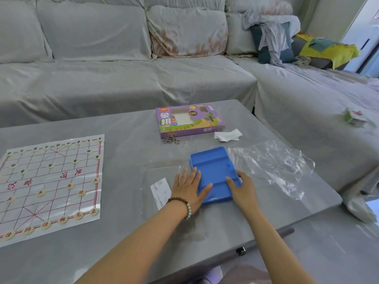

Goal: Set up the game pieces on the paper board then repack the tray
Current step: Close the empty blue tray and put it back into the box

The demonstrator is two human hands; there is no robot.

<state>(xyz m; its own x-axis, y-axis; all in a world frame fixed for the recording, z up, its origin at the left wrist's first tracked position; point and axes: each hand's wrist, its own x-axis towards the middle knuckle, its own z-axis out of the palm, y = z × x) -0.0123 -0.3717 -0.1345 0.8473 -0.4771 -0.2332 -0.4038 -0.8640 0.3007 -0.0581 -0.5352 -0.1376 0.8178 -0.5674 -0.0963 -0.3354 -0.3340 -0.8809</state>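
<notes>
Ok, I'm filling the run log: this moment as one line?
pieces: on paper board | blue tray: empty | left hand: flat on tray's left side | right hand: grips tray's right edge

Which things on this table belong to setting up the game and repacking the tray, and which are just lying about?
Job:
blue tray
paper board
game pieces on the board
purple game box

Lying about:
metal rings
crumpled tissue
paper slip
clear plastic bag, possibly packaging
</notes>
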